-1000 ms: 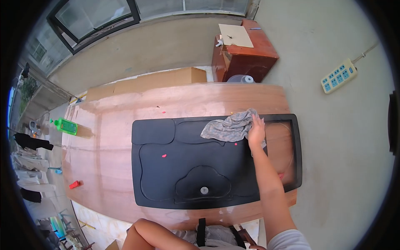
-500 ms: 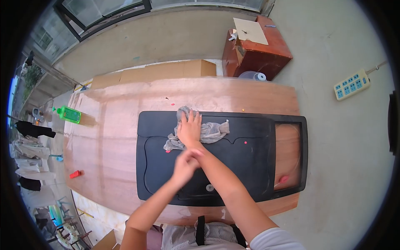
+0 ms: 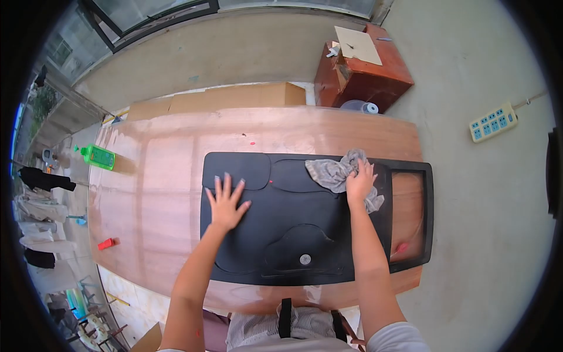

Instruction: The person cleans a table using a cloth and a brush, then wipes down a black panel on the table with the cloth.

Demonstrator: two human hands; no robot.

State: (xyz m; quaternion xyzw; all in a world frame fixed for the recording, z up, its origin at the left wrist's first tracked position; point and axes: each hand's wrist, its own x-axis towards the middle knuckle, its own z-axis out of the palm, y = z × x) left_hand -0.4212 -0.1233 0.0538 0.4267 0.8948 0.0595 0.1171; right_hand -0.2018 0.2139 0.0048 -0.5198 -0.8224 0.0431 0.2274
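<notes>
A large black panel (image 3: 299,205) with curved molded lines and a rectangular opening at its right end lies flat on the wooden table (image 3: 158,199). My left hand (image 3: 224,205) rests on the panel's left part, fingers spread. Near the panel's upper right, my right hand (image 3: 359,185) grips a crumpled grey rag (image 3: 328,173) and presses it against the surface. Part of the rag shows below and to the right of that hand. A small round emblem (image 3: 305,259) sits close to the panel's near edge.
Green bottle (image 3: 98,157) and a small red object (image 3: 106,243) are on the table's left side. Beyond the far edge stands a reddish-brown cabinet (image 3: 375,70). A power strip (image 3: 493,122) lies on the floor at right. Something pink (image 3: 402,247) shows inside the panel's opening.
My right hand has swept the rag from the panel's upper middle to its upper right. My left hand has moved left and away from my right forearm, now spread on the panel.
</notes>
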